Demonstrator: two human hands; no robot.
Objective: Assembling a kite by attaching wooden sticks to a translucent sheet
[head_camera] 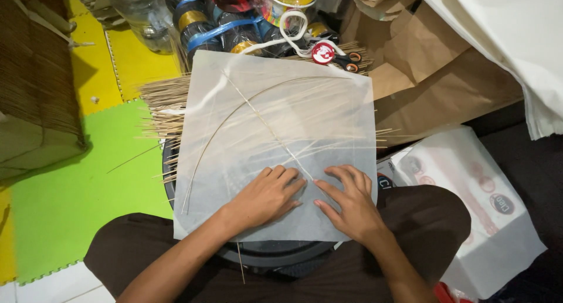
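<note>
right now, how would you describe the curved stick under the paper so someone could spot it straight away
Start at the square sheet of translucent white paper under both hands, left hand and right hand. Beneath it a straight thin stick runs diagonally towards the hands. The curved stick arcs from the sheet's lower left up across its top; it alone is bent, unlike the loose straight sticks piled underneath.

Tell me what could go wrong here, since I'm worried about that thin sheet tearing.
1. Both hands, left hand and right hand, press the translucent paper sheet over a thin straight stick; hard pressure might poke it through.
2. The curved stick looks bent under tension and could spring and shift.
3. The loose stick bundle underneath could snag the sheet.
</note>
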